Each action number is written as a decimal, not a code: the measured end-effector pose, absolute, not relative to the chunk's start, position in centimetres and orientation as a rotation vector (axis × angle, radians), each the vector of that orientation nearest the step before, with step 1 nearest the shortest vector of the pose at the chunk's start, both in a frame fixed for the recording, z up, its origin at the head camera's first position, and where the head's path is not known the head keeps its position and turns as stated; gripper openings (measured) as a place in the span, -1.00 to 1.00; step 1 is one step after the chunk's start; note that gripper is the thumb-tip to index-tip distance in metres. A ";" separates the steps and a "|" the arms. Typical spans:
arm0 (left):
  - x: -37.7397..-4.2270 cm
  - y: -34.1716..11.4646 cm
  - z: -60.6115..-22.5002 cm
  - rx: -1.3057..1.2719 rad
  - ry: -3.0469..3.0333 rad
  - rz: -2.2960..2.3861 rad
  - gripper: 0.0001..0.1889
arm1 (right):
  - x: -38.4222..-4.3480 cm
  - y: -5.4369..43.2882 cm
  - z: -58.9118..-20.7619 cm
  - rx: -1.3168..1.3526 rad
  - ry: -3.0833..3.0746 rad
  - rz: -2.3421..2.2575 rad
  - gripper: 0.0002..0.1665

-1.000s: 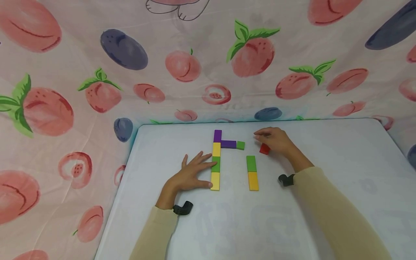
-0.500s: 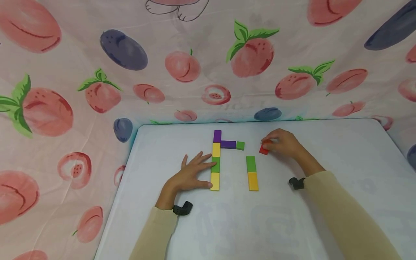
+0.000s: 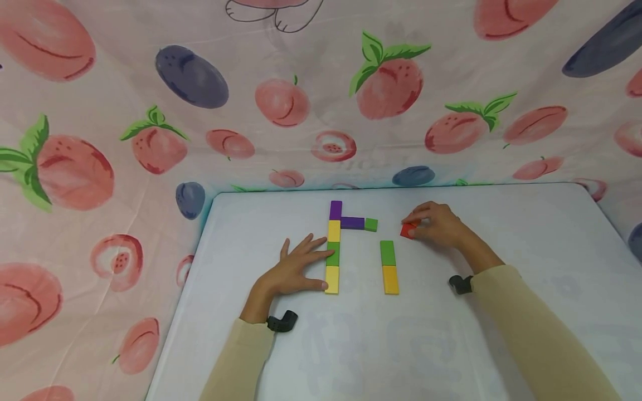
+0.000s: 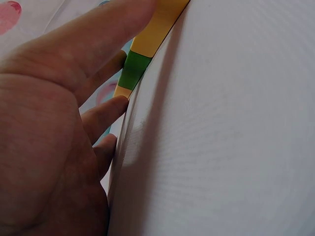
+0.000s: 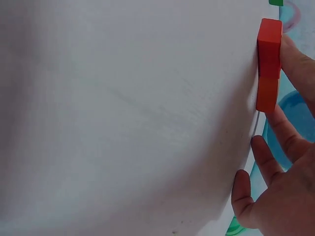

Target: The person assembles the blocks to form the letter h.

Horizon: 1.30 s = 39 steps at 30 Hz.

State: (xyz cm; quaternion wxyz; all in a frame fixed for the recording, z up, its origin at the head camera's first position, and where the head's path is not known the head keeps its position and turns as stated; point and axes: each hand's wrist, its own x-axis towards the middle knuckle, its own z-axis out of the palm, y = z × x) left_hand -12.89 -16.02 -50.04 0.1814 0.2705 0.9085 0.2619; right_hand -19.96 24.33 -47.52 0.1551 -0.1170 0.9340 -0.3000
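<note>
My left hand lies with fingers spread along the left side of a straight column of blocks. Its thumb touches the lowest yellow block and its index finger reaches the green block above. In the left wrist view, the thumb overlaps the yellow block. Beyond the column, my right hand pinches a small red block between thumb and fingers. The right wrist view has this red block set against an orange block, with a fingertip right at the orange one's end.
A purple block tops the column, above another yellow block. A purple bar and small green block branch off rightward. Green and orange-yellow blocks form a separate short column on the white table.
My right hand has shifted right and slightly nearer, from reaching past the red block to pinching it. The left hand and the other blocks stay put.
</note>
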 end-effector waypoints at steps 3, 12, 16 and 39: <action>-12.9 -16.0 -50.0 0.761 2.566 0.740 -0.15 | -19.9 24.3 -47.6 -0.335 2.687 -0.825 -0.61; -13.0 -15.9 -50.0 0.749 2.572 0.731 -0.15 | -19.6 23.8 -47.4 -0.449 2.811 -0.798 -0.66; -12.9 -15.9 -50.0 0.748 2.573 0.728 -0.15 | -19.5 23.5 -47.2 -0.515 2.819 -0.809 -0.68; -12.9 -15.9 -50.1 0.747 2.569 0.733 -0.14 | -19.0 22.7 -47.7 -0.414 2.713 -1.036 -0.77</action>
